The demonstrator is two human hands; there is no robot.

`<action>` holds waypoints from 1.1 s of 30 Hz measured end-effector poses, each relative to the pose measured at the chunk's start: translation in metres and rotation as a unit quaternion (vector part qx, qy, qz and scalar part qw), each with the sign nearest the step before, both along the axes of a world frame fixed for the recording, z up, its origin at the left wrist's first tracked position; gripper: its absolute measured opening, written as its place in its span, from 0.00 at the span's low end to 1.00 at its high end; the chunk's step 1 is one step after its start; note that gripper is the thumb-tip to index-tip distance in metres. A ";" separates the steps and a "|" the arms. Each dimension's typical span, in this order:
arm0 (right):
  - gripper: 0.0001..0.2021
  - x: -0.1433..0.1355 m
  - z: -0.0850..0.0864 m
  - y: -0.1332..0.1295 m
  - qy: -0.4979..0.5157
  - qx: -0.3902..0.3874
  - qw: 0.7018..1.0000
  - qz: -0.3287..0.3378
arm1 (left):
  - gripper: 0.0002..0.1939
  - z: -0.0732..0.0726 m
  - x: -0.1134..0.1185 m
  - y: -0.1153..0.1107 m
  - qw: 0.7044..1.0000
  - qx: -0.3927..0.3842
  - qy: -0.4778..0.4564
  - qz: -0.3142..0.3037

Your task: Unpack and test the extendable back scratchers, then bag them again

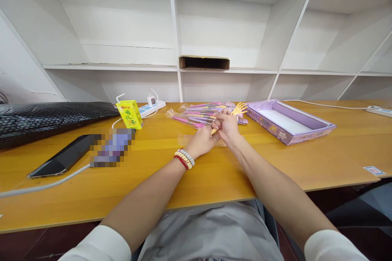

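Observation:
A yellow back scratcher (239, 109) with a hand-shaped head is held between my two hands over the table. My left hand (202, 142), wearing bracelets at the wrist, is closed around the yellow handle end. My right hand (228, 127) is closed higher up, just below the head, and hides most of the shaft. Right behind the hands lies a pile of pink and purple back scratchers (196, 115) in clear plastic sleeves. A clear plastic sleeve (183, 139) lies flat on the table, partly under my left hand.
A purple box tray (283, 133) stands to the right. On the left are a yellow drink carton (130, 115) with a straw, a dark phone (65, 157), a blurred-out item (112, 147), a power strip (152, 108) and a black bag (55, 120). White shelving (176, 24) rises behind, holding a cardboard box (204, 63).

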State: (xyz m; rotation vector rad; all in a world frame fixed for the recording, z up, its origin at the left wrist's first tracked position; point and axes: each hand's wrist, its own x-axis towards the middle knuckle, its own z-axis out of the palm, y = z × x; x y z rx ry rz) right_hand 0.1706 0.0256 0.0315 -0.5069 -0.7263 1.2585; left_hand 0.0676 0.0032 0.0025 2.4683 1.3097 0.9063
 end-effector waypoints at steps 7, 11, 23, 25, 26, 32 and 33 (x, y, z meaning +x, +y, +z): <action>0.23 0.012 -0.001 0.005 0.001 0.000 1.000 0.003 | 0.11 0.008 -0.001 -0.011 0.998 0.015 -0.029 -0.060; 0.23 0.010 -0.002 0.004 0.002 -0.006 1.000 0.000 | 0.10 0.013 -0.003 -0.010 0.993 -0.045 -0.060 -0.096; 0.22 0.002 0.000 0.000 0.019 -0.015 1.000 0.010 | 0.14 0.003 0.002 -0.005 0.999 -0.013 -0.049 0.000; 0.22 0.000 -0.001 -0.003 0.011 -0.004 1.000 0.004 | 0.16 0.003 0.000 -0.005 0.999 -0.001 -0.031 0.019; 0.22 -0.002 -0.001 -0.004 0.009 -0.003 1.000 -0.001 | 0.17 0.003 -0.001 -0.005 0.999 0.001 -0.016 0.029; 0.20 -0.007 -0.005 -0.005 -0.002 -0.004 1.000 -0.023 | 0.22 0.006 -0.002 -0.011 0.993 -0.004 0.069 0.095; 0.20 -0.007 -0.005 -0.006 -0.003 -0.001 1.000 -0.024 | 0.22 0.007 -0.002 -0.012 0.992 -0.004 0.075 0.099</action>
